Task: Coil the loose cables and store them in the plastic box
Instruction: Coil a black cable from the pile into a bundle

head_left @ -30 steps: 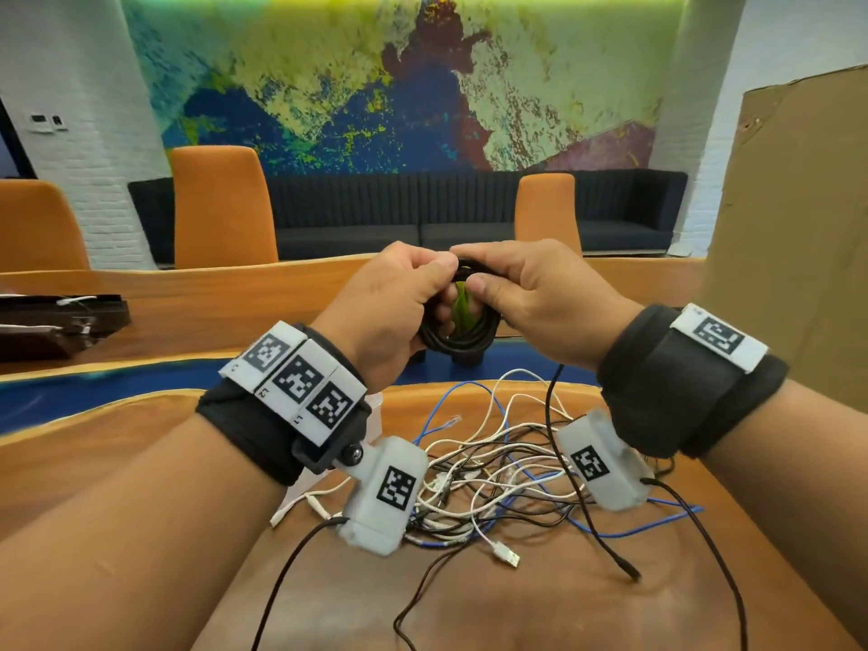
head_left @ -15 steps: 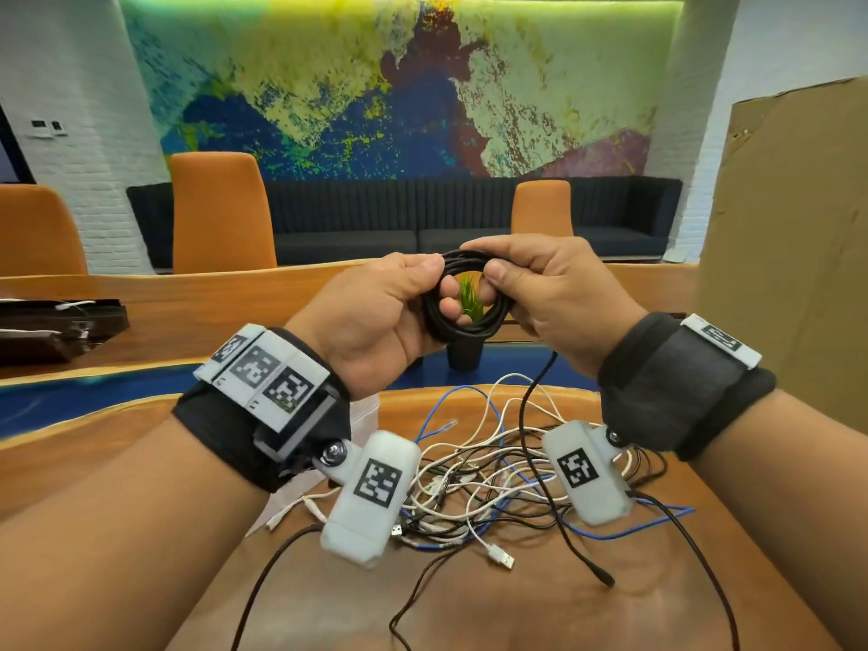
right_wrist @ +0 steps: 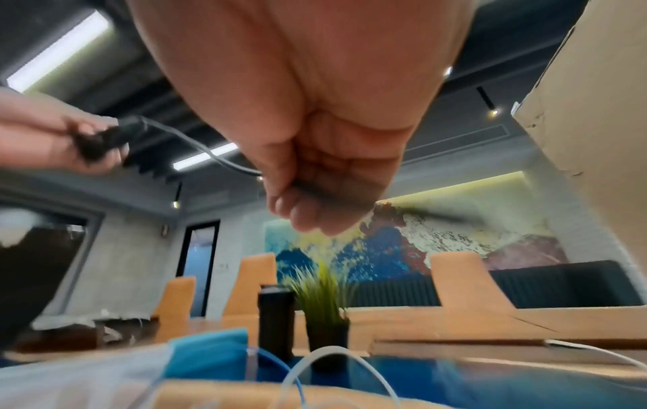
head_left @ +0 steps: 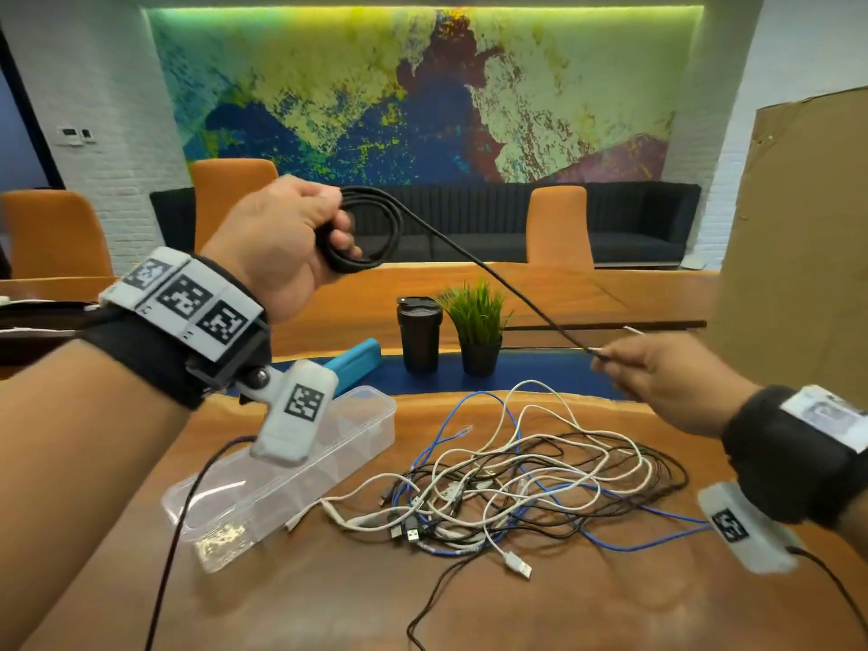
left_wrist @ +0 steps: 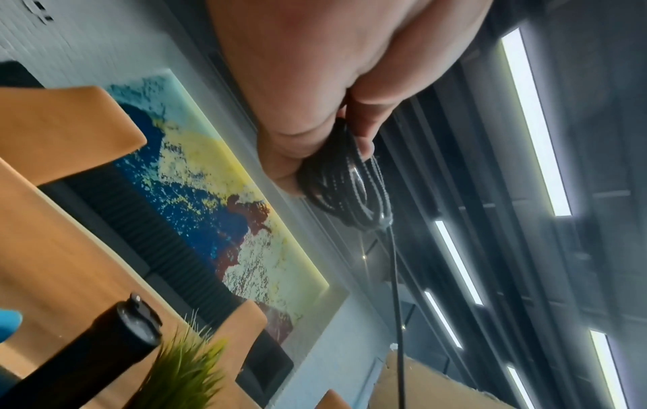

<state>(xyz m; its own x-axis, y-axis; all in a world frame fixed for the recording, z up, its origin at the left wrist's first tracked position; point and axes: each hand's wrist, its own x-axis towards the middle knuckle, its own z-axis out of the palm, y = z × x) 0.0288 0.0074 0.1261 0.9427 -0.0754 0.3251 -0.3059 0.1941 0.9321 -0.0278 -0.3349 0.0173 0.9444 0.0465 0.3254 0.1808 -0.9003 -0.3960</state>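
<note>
Office meeting room: long wooden conference table (head_left: 587,293), orange chairs (head_left: 556,225), dark sofa (head_left: 469,218) along the wall, large abstract mural (head_left: 422,91), linear ceiling lights (left_wrist: 535,121).

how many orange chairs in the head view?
3. One chair at far left, one behind the left hand that holds the black coil, one right of centre before the sofa. More may be hidden behind the cardboard.

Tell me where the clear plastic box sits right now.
In the head view the plastic box lies on the wooden table, lower left of centre, under the left hand and just left of the tangled cable pile.
</note>
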